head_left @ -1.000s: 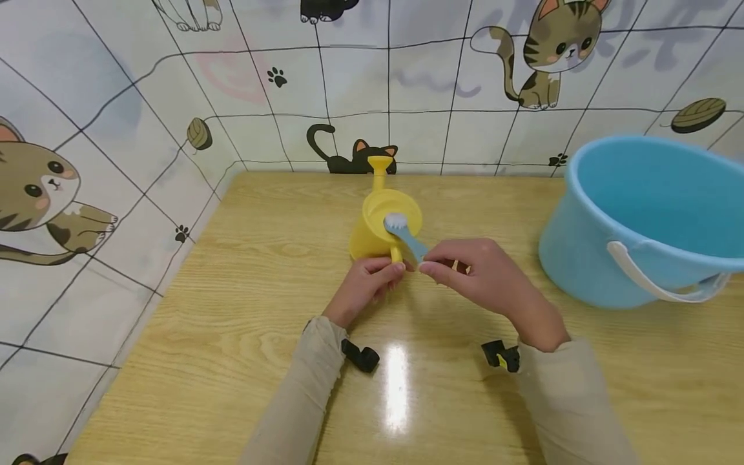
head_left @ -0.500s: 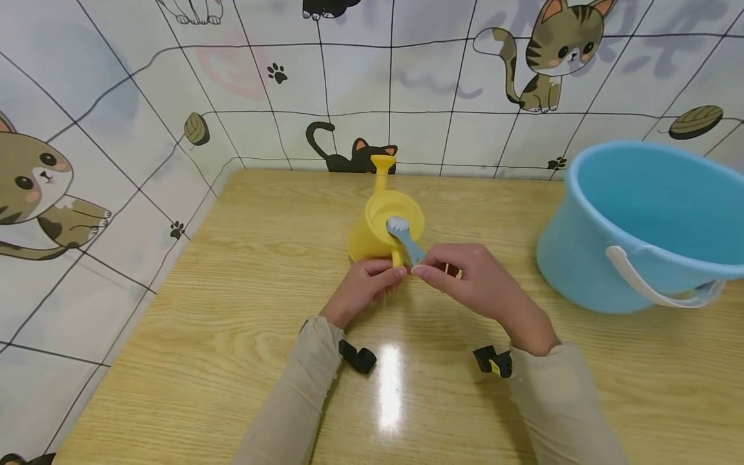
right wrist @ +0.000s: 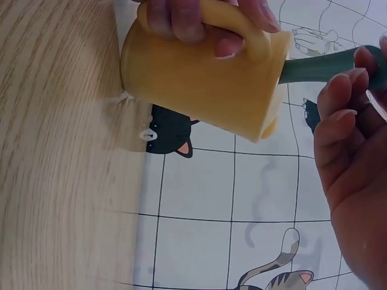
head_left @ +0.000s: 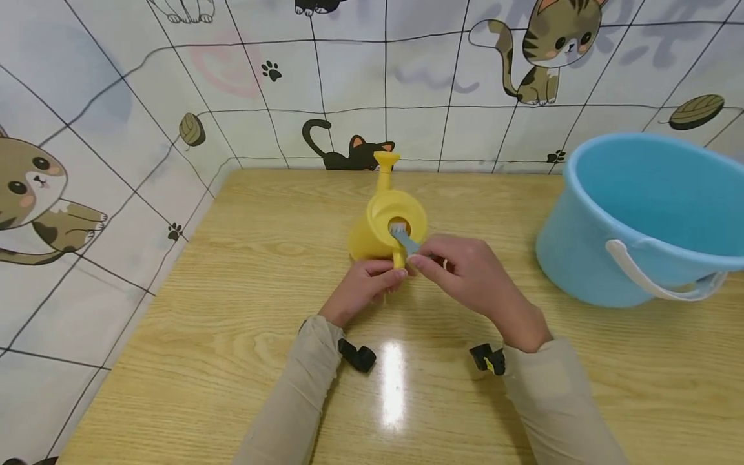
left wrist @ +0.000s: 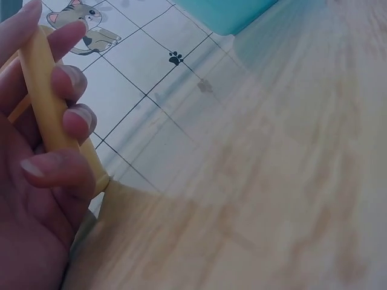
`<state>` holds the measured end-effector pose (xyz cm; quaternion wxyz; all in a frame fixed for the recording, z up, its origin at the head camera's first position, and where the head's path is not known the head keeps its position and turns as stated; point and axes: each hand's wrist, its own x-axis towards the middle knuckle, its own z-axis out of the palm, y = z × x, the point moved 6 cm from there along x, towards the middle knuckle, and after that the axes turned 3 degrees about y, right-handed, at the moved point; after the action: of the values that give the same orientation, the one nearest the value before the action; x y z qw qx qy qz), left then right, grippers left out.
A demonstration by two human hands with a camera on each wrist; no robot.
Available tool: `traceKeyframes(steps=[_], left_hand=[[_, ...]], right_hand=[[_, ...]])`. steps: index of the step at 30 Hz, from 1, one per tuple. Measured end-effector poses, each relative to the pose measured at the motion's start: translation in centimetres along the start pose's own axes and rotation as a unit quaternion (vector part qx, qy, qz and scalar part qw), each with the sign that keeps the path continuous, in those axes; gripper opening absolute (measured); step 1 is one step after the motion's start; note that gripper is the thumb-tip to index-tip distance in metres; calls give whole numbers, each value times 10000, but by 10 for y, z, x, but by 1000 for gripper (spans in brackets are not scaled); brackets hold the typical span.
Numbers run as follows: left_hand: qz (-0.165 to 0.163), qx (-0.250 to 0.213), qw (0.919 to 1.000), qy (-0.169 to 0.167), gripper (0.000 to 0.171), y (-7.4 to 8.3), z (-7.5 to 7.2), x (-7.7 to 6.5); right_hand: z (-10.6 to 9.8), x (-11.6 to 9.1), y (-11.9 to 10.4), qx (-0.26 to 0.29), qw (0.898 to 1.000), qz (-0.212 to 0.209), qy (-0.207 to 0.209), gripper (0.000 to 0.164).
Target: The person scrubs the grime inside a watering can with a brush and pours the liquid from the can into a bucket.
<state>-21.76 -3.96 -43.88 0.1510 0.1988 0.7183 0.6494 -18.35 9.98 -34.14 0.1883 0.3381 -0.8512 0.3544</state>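
Observation:
A yellow watering can [head_left: 372,236] stands on the table with its spout toward the back wall, tilted a little in the right wrist view. My left hand [head_left: 366,287] grips its handle [left wrist: 51,96], fingers curled round it. My right hand [head_left: 473,278] pinches the handle of a blue brush [head_left: 407,241] with white bristles. The brush head is at the round opening in the can's top, bristles up in the head view. In the right wrist view the brush handle [right wrist: 320,69] slants into the can's top and the head is hidden.
A large light-blue bucket [head_left: 628,258] with a white handle [head_left: 657,284] stands on the table at the right. Behind and to the left, walls [head_left: 430,77] printed with cats border the wooden table [head_left: 261,258].
My right hand has moved a little left and forward, and the brush head has gone from above the can's top down into its opening. My left hand keeps its grip on the handle.

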Motion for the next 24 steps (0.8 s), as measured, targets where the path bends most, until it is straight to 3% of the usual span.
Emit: traceKeyframes(steps=[4, 9, 18, 24], left_hand=[[-60, -113, 9997, 215, 38, -1, -3, 0], [-5, -164, 9996, 245, 37, -1, -5, 1], [-47, -109, 9998, 128, 39, -2, -3, 1], [14, -19, 9999, 156, 38, -1, -4, 1]], right_hand=[[0, 1, -7, 79, 9996, -266, -83, 10], [3, 1, -9, 162, 9992, -331, -151, 11], [13, -1, 11, -41, 9972, 586, -461, 14], [12, -1, 13, -56, 9970, 559, -525, 13]])
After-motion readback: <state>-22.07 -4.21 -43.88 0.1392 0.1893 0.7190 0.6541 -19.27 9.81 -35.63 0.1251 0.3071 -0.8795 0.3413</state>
